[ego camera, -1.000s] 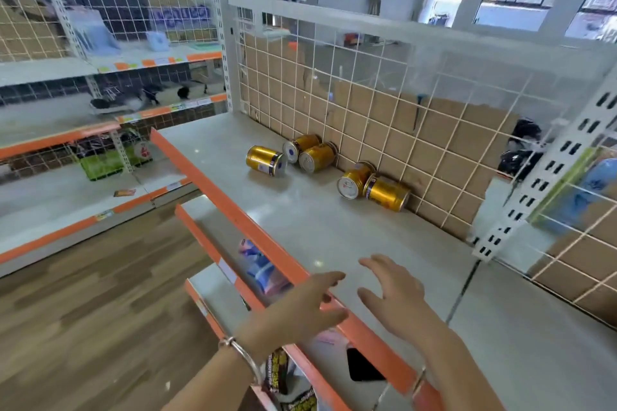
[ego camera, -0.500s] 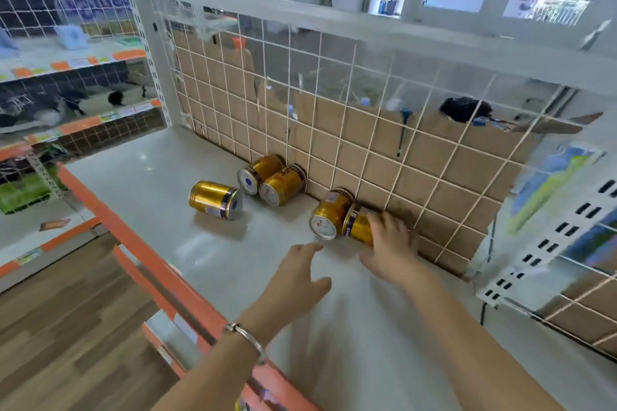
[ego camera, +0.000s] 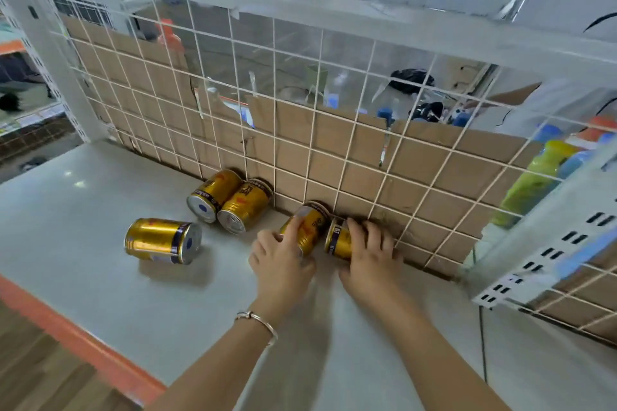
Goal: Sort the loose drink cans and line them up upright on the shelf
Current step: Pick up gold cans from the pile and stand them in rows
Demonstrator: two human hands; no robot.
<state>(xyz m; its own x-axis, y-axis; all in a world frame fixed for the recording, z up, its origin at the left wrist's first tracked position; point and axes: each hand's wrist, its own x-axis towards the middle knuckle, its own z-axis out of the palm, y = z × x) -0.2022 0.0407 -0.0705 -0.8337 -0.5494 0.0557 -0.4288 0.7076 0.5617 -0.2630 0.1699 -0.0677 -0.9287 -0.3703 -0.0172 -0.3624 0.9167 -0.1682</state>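
Observation:
Several gold drink cans lie on their sides on the grey shelf. One can lies alone at the left. Two cans lie side by side against the wire grid back. My left hand is wrapped around a fourth can, which also leans toward the grid. My right hand grips a fifth can just beside it; its far end is hidden under my fingers.
A white wire grid backed with cardboard closes the shelf's rear. An orange strip marks the front edge. A perforated white upright stands at the right, with coloured bottles behind it.
The view has come closer to the shelf. My left hand has reached forward and closed on the fourth can; my right hand has tightened around the fifth can.

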